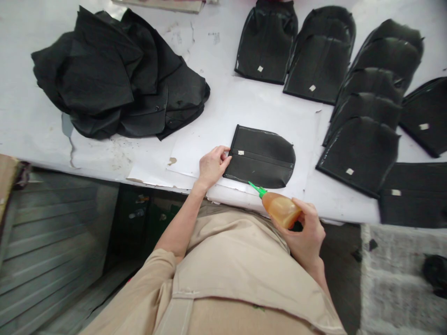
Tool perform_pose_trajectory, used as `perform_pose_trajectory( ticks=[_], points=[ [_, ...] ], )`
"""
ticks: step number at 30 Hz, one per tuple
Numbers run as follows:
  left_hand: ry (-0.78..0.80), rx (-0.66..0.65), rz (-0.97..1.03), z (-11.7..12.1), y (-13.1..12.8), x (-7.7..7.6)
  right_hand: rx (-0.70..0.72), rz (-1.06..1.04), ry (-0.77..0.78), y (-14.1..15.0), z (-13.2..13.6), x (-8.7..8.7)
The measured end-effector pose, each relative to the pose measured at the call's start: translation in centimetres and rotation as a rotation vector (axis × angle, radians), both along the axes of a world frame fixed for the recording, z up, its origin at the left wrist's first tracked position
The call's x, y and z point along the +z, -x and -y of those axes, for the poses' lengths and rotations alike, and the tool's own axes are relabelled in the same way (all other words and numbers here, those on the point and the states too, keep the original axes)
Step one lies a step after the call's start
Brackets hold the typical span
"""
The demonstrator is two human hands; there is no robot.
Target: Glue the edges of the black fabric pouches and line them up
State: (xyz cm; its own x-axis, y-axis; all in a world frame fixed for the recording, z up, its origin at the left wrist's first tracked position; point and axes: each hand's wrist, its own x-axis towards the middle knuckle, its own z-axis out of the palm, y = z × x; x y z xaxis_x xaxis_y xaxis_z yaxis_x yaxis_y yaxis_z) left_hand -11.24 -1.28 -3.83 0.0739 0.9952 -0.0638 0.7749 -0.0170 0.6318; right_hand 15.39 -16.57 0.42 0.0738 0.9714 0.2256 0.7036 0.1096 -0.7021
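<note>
A black, round-ended fabric piece [268, 145] with a small pale tag lies flat on the white table, its straight edge facing left. At that edge my left hand [212, 166] grips the border between thumb and fingers. My right hand [309, 230] is wrapped round a clear squeeze bottle [281, 209] of amber liquid. The bottle is tilted, and the tip of its green nozzle is at the near edge of the piece. A thin shiny line runs along parts of the piece's border.
A heap of black fabric [115, 79] lies at the left on the white table [195, 28]. Several similar black pieces [363, 149] overlap at the right and back. Below the table's front edge stand a grey slatted panel [52, 242] at left and a pale block-like surface [394, 279] at right.
</note>
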Motion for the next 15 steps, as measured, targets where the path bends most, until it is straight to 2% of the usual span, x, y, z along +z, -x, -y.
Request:
perform_pose_trajectory(
  ticks=[15],
  points=[
    [0.007, 0.004, -0.003, 0.0, -0.2, 0.3, -0.084, 0.136, -0.065, -1.2, 1.1, 0.5]
  ],
)
